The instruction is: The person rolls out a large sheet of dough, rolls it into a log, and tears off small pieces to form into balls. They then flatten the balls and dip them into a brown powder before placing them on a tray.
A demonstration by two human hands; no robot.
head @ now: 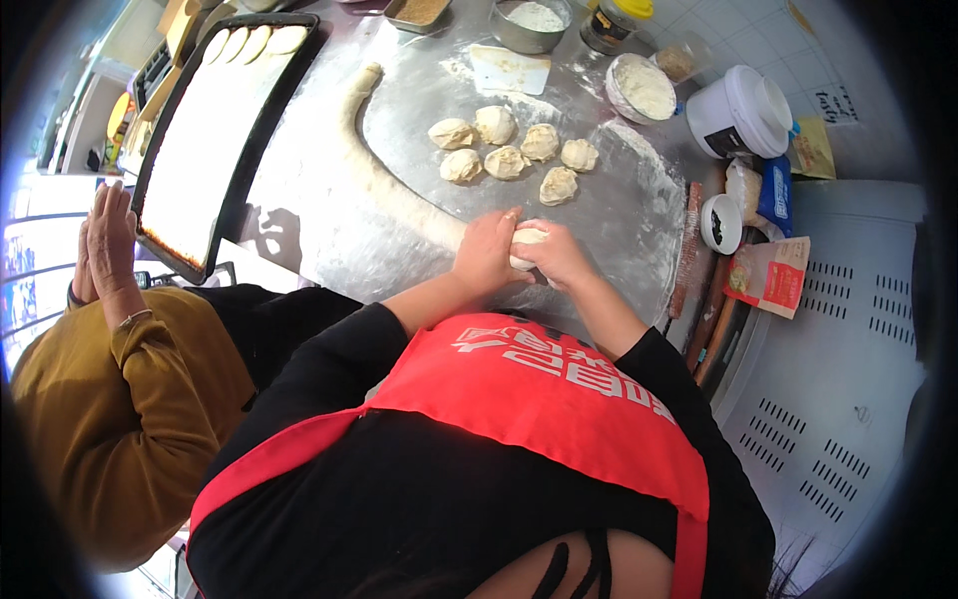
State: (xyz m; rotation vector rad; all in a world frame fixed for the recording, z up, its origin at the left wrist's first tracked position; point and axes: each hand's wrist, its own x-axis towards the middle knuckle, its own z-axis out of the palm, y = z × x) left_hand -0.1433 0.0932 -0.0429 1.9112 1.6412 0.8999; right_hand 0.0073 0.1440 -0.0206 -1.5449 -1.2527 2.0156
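Observation:
A long rope of dough [397, 196] curves over the floured metal worktop [621, 247], its near end running under my left hand [488, 251]. My left fingers close around that end. My right hand [555, 253] grips the end piece of dough [528, 247], which bulges between the two hands. Whether this piece is still joined to the rope is hidden by my fingers. Beyond my hands lie several rough dough lumps [506, 162], loosely grouped on the metal.
At left stands a large baking tray [247, 150] with several flat dough pieces [258, 45]; a person's hands [108, 239] are beside it. Flour bowls [641, 88], a dough scraper [510, 70] and a white bucket [737, 112] stand at the back. A textured rolling pin [685, 251] lies right.

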